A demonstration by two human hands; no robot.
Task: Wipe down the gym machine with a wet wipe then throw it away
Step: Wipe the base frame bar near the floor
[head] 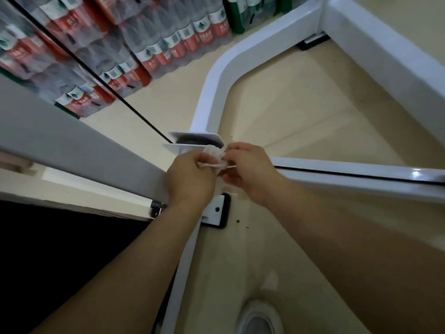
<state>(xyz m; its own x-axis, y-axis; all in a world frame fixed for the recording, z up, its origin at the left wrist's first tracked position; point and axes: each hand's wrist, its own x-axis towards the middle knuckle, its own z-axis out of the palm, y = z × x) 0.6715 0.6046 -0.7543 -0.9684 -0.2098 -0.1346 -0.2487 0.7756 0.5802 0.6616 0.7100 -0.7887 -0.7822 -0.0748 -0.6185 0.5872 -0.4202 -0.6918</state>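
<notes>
A crumpled white wet wipe (215, 157) sits between my two hands at the middle of the view. My left hand (191, 178) pinches its left end and my right hand (248, 171) pinches its right end. Both hands hover just in front of the white pulley bracket (192, 136) of the gym machine, where a black cable (108, 89) runs in. The machine's white frame (212, 92) curves away behind it, and a white rail (356, 174) runs off to the right. Most of the wipe is hidden by my fingers.
Shrink-wrapped packs of red-labelled water bottles (134, 42) are stacked on the floor at the upper left. A grey beam (72, 141) crosses the left side. A white foot plate on a black pad (218, 213) is below my hands. Beige floor (313, 112) lies inside the frame. My shoe (260, 319) shows at the bottom.
</notes>
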